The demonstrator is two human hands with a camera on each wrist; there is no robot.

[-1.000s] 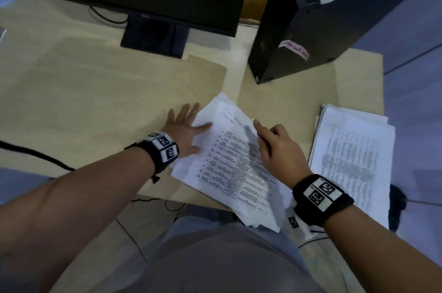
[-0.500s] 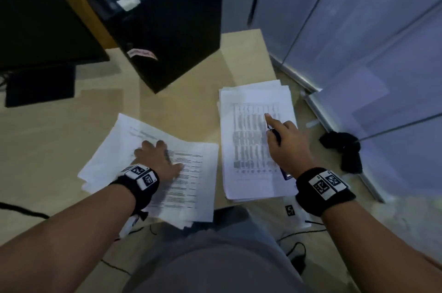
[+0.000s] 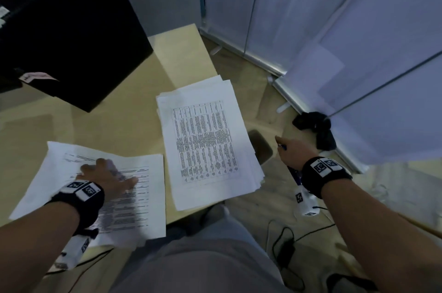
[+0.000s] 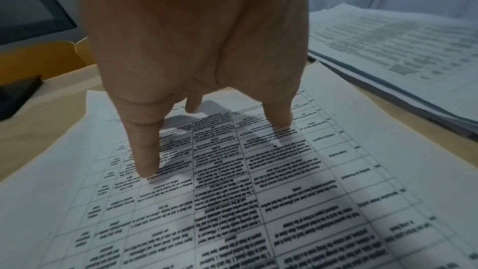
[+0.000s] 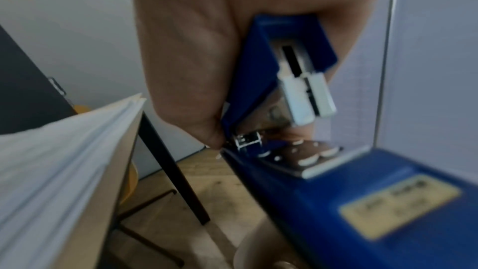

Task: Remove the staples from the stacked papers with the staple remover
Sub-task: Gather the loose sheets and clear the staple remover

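Note:
Two stacks of printed papers lie on the wooden desk (image 3: 181,53). My left hand (image 3: 107,178) presses flat on the left stack (image 3: 143,197); in the left wrist view its straight fingertips (image 4: 147,163) touch the top sheet (image 4: 258,191). The right stack (image 3: 205,139) lies untouched, partly over the desk's edge. My right hand (image 3: 291,151) hangs beyond the desk's right edge, above the floor, and grips the blue staple remover (image 5: 258,81). Its metal tip shows below the thumb, and the side of the right stack (image 5: 64,161) stands to its left.
A black computer tower (image 3: 71,41) stands at the back left of the desk. Grey partition walls (image 3: 334,29) close in the right side. On the floor lie a black cloth (image 3: 315,125) and cables (image 3: 287,245). A dark desk leg (image 5: 175,171) is near the right hand.
The head has turned right. My right hand has left the top of the right stack and moved right, off the desk, still holding the tool. The left hand stays on the left stack.

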